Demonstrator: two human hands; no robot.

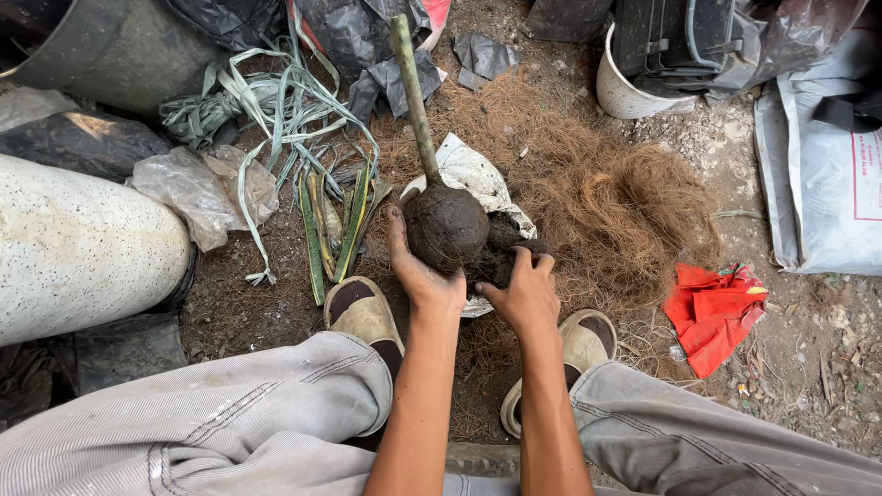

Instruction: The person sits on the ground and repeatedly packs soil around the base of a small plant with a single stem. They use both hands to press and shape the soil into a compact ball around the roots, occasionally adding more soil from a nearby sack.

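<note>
A round ball of dark wet soil (447,227) is packed around the base of a green plant stem (412,92) that leans away from me. My left hand (420,272) cups the ball from its left side and underneath. My right hand (524,292) presses into a clump of loose dark soil (501,253) beside the ball, fingers curled over it. Both sit on a white plastic sheet (473,173) lying on the ground between my feet.
Brown coconut fibre (606,197) spreads across the ground to the right. Cut green leaf strips (333,225) and pale strapping (276,106) lie at left. A red cloth (712,312), a white bucket (625,92), a white sack (827,174) and a speckled pot (78,248) surround the spot.
</note>
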